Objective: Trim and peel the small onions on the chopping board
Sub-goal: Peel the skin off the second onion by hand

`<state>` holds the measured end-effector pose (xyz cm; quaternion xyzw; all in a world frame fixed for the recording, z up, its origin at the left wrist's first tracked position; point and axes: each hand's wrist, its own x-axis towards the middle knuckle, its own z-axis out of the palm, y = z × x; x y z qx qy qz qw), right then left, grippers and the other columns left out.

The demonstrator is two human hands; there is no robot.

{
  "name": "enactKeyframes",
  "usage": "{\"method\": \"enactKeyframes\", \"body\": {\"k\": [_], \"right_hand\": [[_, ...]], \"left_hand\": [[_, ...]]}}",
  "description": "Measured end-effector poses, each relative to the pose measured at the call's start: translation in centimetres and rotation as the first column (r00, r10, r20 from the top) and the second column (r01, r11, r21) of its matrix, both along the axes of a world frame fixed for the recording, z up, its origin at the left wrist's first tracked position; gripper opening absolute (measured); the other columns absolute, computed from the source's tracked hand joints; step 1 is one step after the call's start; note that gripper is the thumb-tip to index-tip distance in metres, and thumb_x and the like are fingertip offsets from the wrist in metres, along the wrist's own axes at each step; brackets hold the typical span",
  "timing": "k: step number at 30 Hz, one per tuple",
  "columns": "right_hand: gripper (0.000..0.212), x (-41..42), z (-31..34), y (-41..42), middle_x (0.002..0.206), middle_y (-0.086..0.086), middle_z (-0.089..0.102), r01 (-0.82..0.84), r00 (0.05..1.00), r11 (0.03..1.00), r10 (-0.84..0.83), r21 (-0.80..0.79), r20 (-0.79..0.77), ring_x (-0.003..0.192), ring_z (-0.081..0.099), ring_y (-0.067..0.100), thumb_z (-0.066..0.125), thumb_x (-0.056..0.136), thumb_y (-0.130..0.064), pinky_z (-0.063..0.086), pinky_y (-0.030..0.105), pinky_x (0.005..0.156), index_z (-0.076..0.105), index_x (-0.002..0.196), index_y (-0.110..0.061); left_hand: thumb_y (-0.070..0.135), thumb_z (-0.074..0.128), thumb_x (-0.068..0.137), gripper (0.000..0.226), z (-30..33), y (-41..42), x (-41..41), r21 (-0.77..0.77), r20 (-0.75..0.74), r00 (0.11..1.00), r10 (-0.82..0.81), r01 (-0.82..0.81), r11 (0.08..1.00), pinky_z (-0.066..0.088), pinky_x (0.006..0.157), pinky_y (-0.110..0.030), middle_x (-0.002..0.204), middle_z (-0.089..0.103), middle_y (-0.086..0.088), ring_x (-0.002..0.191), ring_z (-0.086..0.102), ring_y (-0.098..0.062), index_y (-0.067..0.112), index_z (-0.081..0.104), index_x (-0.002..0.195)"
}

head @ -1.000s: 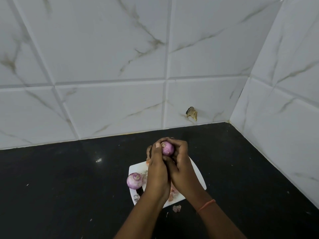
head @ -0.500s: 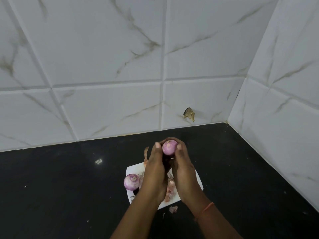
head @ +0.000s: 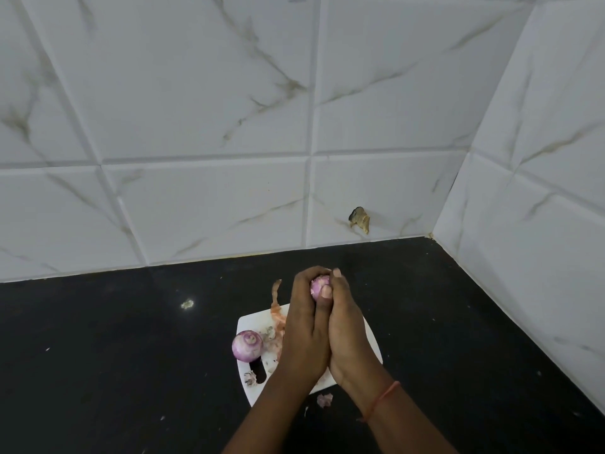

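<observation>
Nearest you, a scrap of peel (head: 324, 400) lies on the black surface (head: 114, 355) just off the near edge of the chopping board (head: 250, 324). On the board's left edge sits 1 peeled onion (head: 247, 345), with bits of skin (head: 273, 342) beside it. Above the board, your left hand (head: 306, 332) and right hand (head: 347, 329) press together, fingers (head: 326, 291) of both curled round a second onion (head: 319, 285). Beyond the board's far edge, a strip of peel (head: 276, 290) curls upward, then the tiled wall (head: 196, 126).
</observation>
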<state>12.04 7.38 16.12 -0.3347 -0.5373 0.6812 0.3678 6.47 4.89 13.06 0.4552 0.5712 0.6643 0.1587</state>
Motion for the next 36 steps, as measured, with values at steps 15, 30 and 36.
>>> {"method": "enactKeyframes", "body": {"k": [15, 30, 36], "right_hand": [[0.043, -0.8, 1.3, 0.2, 0.092, 0.007, 0.075, 0.094, 0.987, 0.977, -0.066, -0.193, 0.148, 0.092, 0.07, 0.019, 0.038, 0.101, -0.041, 0.054, 0.033, 0.084, 0.072, 0.098, -0.014], [0.06, -1.0, 1.6, 2.0, 0.063, 0.01, 0.069, 0.034, 0.999, 0.832, -0.015, -0.554, 0.039, 0.054, 0.065, 0.018, 0.043, 0.094, -0.056, 0.049, 0.024, 0.051, 0.072, 0.073, -0.009], [0.065, -0.7, 1.8, 2.8, 0.053, 0.005, 0.064, -0.009, 0.999, 0.813, 0.036, -0.582, 0.034, 0.046, 0.064, 0.015, 0.044, 0.097, -0.04, 0.048, 0.025, 0.057, 0.069, 0.046, -0.011]], "left_hand": [[0.03, 0.034, 0.108, 0.032, 2.2, -0.7, -0.6, -0.201, 0.485, 0.874, -0.028, 0.143, 0.969, 0.054, 0.068, -0.015, 0.089, 0.075, 0.003, 0.09, 0.073, -0.008, 0.012, 0.06, 0.11], [0.065, 0.041, 0.096, 0.059, 2.1, -0.4, -2.5, -0.371, 0.58, 0.814, 0.025, 0.237, 0.898, 0.052, 0.053, -0.023, 0.07, 0.07, -0.008, 0.058, 0.065, -0.015, 0.014, 0.07, 0.097], [0.032, 0.046, 0.099, 0.025, 0.6, -1.8, -2.1, -0.128, 0.289, 0.934, -0.212, 0.257, 0.958, 0.054, 0.078, -0.02, 0.105, 0.07, 0.012, 0.097, 0.069, -0.005, 0.023, 0.056, 0.121]]}}
